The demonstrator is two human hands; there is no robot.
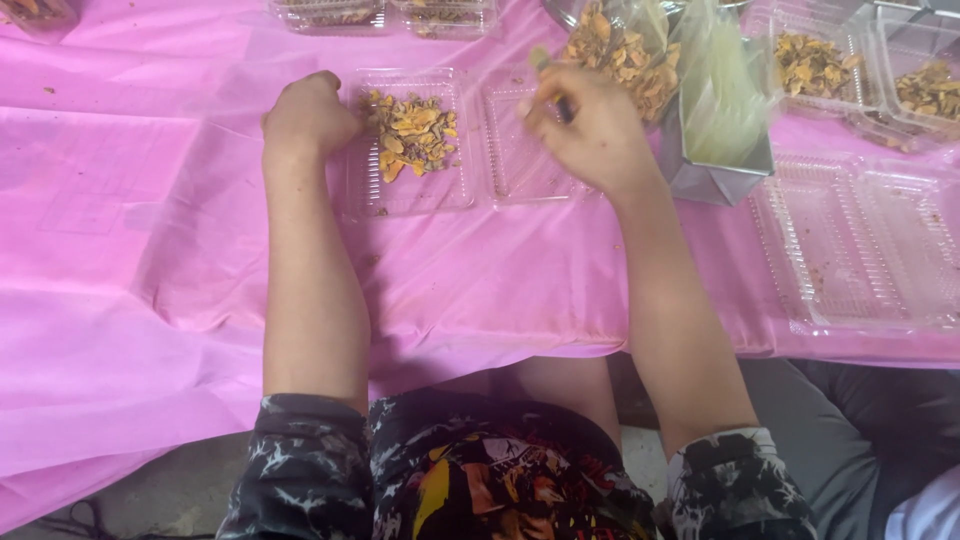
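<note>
An open clear plastic clamshell box point(470, 195) lies on the pink table cover. Its left half holds a small heap of yellow-orange dried pieces point(412, 132); its right half looks bare. My left hand point(308, 115) rests with curled fingers at the box's left edge, touching the heap. My right hand point(585, 120) hovers over the right half, fingers closed around a thin dark handle whose pale end sticks up; what the tool is I cannot tell.
A metal tub point(712, 180) lined with a clear bag holds more dried pieces point(615, 55) at the back right. An open clamshell with nothing in it point(860, 245) lies to the right, filled boxes point(860, 70) behind it. More boxes point(385, 15) line the far edge.
</note>
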